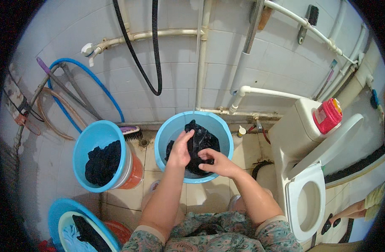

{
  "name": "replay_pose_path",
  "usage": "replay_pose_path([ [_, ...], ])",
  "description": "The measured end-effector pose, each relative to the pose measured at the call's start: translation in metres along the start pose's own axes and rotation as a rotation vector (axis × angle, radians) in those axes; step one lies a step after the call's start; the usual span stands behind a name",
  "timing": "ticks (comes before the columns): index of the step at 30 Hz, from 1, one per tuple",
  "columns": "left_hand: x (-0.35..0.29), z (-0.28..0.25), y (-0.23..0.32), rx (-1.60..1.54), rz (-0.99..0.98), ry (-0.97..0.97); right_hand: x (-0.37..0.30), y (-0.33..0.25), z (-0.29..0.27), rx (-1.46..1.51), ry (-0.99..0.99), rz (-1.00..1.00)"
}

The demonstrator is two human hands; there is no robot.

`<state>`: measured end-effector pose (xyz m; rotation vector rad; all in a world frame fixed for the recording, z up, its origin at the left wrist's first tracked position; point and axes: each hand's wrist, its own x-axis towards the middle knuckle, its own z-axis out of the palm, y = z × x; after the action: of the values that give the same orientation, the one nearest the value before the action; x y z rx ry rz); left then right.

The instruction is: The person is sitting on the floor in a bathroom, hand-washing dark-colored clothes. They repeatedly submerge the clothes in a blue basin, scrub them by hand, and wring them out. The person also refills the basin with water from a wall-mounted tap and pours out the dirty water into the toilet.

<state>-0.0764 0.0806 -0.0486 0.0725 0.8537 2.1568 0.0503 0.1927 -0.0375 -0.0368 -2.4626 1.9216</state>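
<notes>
Left hand (180,150) and right hand (217,162) over black cloth (207,140) in a light-blue basin (226,143)

The left hand is open, its fingers extended beside the cloth. The right hand is loosely curved, thumb and fingers parted above it, gripping nothing visible. The cloth, wet-looking and crumpled, lies inside the round, smooth plastic basin on the tiled floor (209,197). The forearms pass over the near rim.

Just right of the basin stands a small pale bottle (241,132). To the left, a second blue basin (78,157) holds dark cloth (103,164) above an orange-red bucket (135,172); a bristled brush (131,133) lies behind. Lower left, a pale tub (65,224) is nested in another basin.

Further right is a white toilet (320,193), seat down. On its cistern (287,134) rests a red plastic container (327,116) with a label too small to read. A black ribbed hose (157,50) hangs against the glossy tiled wall. At far right, another person's leg (352,208) shows.
</notes>
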Motion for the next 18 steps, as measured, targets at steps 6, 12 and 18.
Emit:
replay_pose_path([
  [6, 0.005, 0.0, 0.006, 0.013, 0.069, 0.075, 0.011, 0.016, -0.009, 0.146, 0.389, 0.092],
  [12, -0.003, 0.014, -0.004, -0.054, -0.138, -0.118, 0.018, 0.009, -0.02, 0.228, 0.381, -0.095],
  [18, -0.001, 0.019, -0.008, 0.128, -0.104, -0.16, 0.018, 0.011, -0.033, 0.268, 0.522, 0.15],
])
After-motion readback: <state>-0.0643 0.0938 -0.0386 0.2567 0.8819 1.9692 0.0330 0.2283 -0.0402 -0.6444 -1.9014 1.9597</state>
